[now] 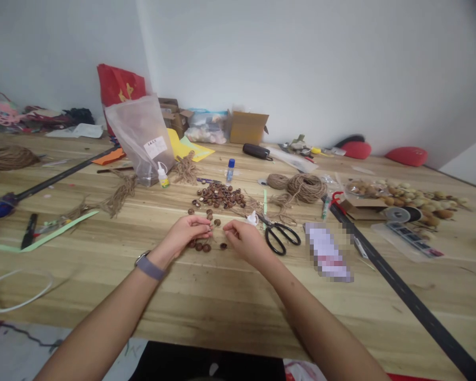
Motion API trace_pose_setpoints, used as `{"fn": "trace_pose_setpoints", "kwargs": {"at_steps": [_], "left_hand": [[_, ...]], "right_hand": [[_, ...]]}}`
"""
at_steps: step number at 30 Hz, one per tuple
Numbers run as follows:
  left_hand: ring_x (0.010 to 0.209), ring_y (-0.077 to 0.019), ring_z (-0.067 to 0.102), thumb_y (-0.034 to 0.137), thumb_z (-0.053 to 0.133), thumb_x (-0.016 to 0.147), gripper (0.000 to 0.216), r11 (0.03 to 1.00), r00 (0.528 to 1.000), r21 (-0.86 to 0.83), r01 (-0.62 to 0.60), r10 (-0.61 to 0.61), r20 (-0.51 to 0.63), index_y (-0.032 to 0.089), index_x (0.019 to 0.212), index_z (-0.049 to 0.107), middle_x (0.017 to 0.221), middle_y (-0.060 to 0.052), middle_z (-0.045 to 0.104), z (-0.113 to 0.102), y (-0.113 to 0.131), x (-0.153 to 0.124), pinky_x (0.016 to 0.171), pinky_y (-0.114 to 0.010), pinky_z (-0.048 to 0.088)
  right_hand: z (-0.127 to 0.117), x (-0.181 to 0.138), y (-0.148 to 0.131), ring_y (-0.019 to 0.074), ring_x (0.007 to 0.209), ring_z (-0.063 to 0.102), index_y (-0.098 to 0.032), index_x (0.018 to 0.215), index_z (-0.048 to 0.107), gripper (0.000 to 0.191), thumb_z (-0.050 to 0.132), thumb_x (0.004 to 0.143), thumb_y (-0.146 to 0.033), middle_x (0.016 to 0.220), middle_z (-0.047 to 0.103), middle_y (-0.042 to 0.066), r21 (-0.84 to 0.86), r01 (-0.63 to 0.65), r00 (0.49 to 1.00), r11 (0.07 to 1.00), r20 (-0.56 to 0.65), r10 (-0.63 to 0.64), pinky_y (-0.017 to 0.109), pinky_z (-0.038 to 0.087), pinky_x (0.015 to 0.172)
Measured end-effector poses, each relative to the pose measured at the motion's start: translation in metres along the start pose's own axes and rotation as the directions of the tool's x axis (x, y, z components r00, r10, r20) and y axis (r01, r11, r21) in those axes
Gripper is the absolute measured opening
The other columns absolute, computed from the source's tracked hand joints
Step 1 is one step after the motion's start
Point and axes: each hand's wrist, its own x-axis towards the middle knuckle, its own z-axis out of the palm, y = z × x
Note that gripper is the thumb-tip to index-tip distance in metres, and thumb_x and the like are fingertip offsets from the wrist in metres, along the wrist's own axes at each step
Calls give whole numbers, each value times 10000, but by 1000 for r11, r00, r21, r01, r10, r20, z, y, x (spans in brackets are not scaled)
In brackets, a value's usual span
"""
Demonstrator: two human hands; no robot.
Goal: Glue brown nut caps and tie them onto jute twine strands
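Observation:
My left hand (190, 231) is closed in a pinch over the table, a watch on its wrist. At its fingertips is a small brown acorn cap (217, 223), which seems held by a thin stem or string. Facing it, my right hand (244, 238) is also pinched closed; whatever its fingers hold is too small to make out. Several round brown caps (199, 246) lie below the left hand, and a single cap (223, 246) sits between the hands. Beyond them spreads a pile of brown caps (222, 196). Black-handled scissors (280, 235) lie right of my right hand, near a white nozzle bottle (253, 217).
Behind the pile stand a glue stick (230, 172), a glue bottle (163, 175) and a clear bag (138, 143). Twine rolls (306, 188) lie to the right, before a cardboard box (363, 208) and dried round pods (424, 201). Dark strips (400, 291) cross the table.

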Motion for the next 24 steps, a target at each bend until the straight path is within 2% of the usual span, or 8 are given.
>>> {"fn": "trace_pose_setpoints", "kwargs": {"at_steps": [3,7,11,15,21,24], "left_hand": [[655,-137,700,42,760,656,137,999,1000,34,17,-17,-10,109,751,688,761,-58,724,0,1,0,669,-211,560],[659,-137,701,49,763,659,141,998,1000,51,25,-24,-12,112,760,687,763,-57,720,0,1,0,675,-209,559],[661,-132,700,47,772,648,153,999,1000,31,20,-20,-3,105,757,682,792,-57,719,-1,1,1,700,-220,563],[659,-128,698,47,773,642,147,1000,1000,10,10,-10,17,100,744,680,800,-50,715,-2,1,1,703,-223,567],[654,-133,699,43,763,651,141,1000,999,12,22,-23,25,102,755,688,800,-58,720,-2,0,2,695,-223,569],[658,-129,698,46,759,655,137,999,999,17,32,-33,30,96,766,695,781,-67,722,-3,-1,3,696,-212,567]], "right_hand": [[5,-15,7,169,790,635,-136,1057,629,252,580,810,-144,920,704,86,-114,-54,997,992,43,60,253,426,699],[19,-25,13,214,980,619,-127,1186,544,421,630,775,-160,1096,658,133,-145,-61,997,988,32,66,294,439,818],[28,-20,13,239,1040,594,-139,1200,521,445,644,775,-189,1097,652,132,-153,-53,999,987,5,55,333,433,872],[32,-13,14,240,986,588,-134,1187,520,419,616,779,-152,991,668,104,-143,-20,1000,990,-10,19,346,435,849],[35,2,21,165,771,597,-154,1190,486,448,571,753,-109,935,634,59,12,33,992,999,-125,-31,290,456,715],[33,13,15,153,737,598,-158,1180,486,459,552,733,-76,935,628,60,32,87,984,996,-161,-81,274,460,691]]}}
